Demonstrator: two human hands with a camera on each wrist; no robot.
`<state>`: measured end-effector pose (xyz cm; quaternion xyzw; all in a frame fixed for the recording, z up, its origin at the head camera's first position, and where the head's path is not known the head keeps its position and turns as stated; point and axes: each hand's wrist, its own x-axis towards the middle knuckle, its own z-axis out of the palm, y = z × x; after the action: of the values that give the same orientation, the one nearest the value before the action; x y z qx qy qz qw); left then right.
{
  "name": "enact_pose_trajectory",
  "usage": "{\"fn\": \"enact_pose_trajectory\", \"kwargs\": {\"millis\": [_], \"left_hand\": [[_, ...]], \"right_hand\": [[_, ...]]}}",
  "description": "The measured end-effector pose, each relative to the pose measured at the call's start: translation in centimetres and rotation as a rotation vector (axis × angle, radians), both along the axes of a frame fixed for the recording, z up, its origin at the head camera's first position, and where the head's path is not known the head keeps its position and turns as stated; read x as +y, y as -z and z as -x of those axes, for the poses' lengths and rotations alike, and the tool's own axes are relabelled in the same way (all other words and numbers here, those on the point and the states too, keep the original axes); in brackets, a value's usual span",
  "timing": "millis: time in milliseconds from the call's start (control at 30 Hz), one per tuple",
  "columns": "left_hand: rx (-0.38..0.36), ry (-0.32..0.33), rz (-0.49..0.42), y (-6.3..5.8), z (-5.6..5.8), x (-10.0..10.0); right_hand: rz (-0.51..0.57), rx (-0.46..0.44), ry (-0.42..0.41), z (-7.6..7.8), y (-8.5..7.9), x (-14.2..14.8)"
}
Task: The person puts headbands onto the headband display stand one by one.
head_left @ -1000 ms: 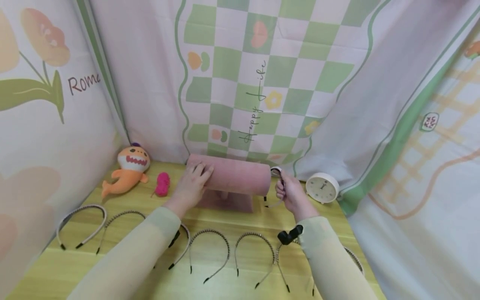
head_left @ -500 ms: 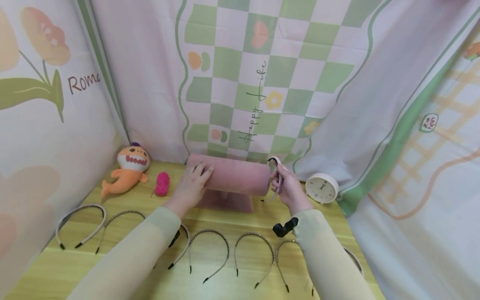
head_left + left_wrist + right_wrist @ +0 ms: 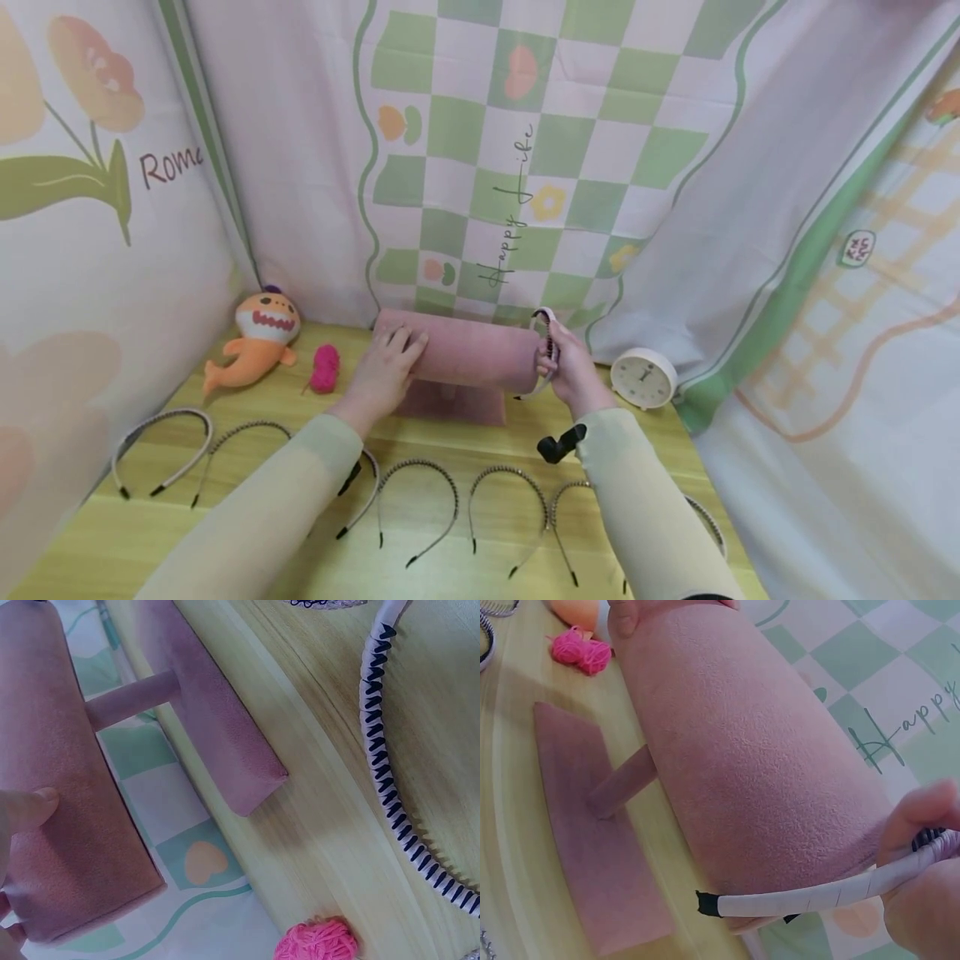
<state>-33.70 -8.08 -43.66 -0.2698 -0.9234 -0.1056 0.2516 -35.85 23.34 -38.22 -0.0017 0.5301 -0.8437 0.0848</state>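
A pink padded headband display stand stands at the back of the table, its thick roll lying crosswise on a short post and flat base. My left hand grips the roll's left end, the thumb on the near side and the other fingers curled over it. At the right end, my right hand holds a white headband with dark lacing between thumb and fingers. The headband's arc stands around the roll's right end, one black tip showing on the near side. Part of the band is hidden by the fingers.
Several laced headbands, among them one headband in the middle, lie in a row along the front. An orange shark plush and pink yarn are at the left. A white clock stands right of my right hand. Printed curtains close the back.
My right hand has moved left with the headband, bringing it from beside the roll's right end to around it. My left hand has stayed on the roll.
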Motion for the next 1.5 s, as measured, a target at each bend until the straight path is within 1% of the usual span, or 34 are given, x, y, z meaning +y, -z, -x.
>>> {"fn": "enact_pose_trajectory", "kwargs": {"millis": [333,433,467,600,733,867,967,1033,1167,1267,1367,1433,1500], "left_hand": [[-0.013,-0.007,0.023,-0.1,-0.1,0.0],[-0.01,-0.006,0.018,-0.1,-0.1,0.0],[-0.008,-0.005,0.016,-0.1,-0.1,0.0],[0.002,-0.004,0.018,0.0,0.0,0.0],[0.011,-0.004,0.024,0.1,0.2,0.0],[0.015,0.0,0.023,0.1,0.2,0.0],[0.013,-0.006,0.024,0.0,0.1,0.0],[0.02,-0.009,0.026,0.0,0.1,0.0],[0.026,-0.004,0.025,-0.2,0.1,0.2],[0.017,-0.006,0.023,-0.2,0.0,0.3],[0.014,-0.012,0.024,-0.2,0.0,0.3],[0.02,-0.014,0.024,-0.1,0.0,0.3],[0.028,-0.015,0.022,0.0,0.0,0.2]], "right_hand": [[-0.025,-0.041,-0.065,0.4,-0.4,0.2],[-0.029,-0.042,-0.074,0.5,-0.7,0.1],[-0.045,-0.036,-0.074,0.5,-0.8,0.0],[-0.099,-0.039,-0.053,0.6,-1.2,-0.9],[-0.153,-0.043,-0.019,0.7,-1.2,-2.4],[-0.173,-0.052,0.006,0.8,-1.2,-3.6],[-0.161,-0.077,0.03,1.0,-1.3,-4.1],[-0.133,-0.092,0.043,1.3,-1.4,-4.1],[-0.078,-0.114,0.114,1.8,-1.6,-3.7],[-0.065,-0.119,0.168,1.9,-1.7,-3.2],[-0.054,-0.096,0.179,1.8,-1.9,-3.0],[-0.033,-0.079,0.163,1.7,-1.9,-2.9],[0.004,-0.074,0.127,1.6,-1.9,-2.8]]}}
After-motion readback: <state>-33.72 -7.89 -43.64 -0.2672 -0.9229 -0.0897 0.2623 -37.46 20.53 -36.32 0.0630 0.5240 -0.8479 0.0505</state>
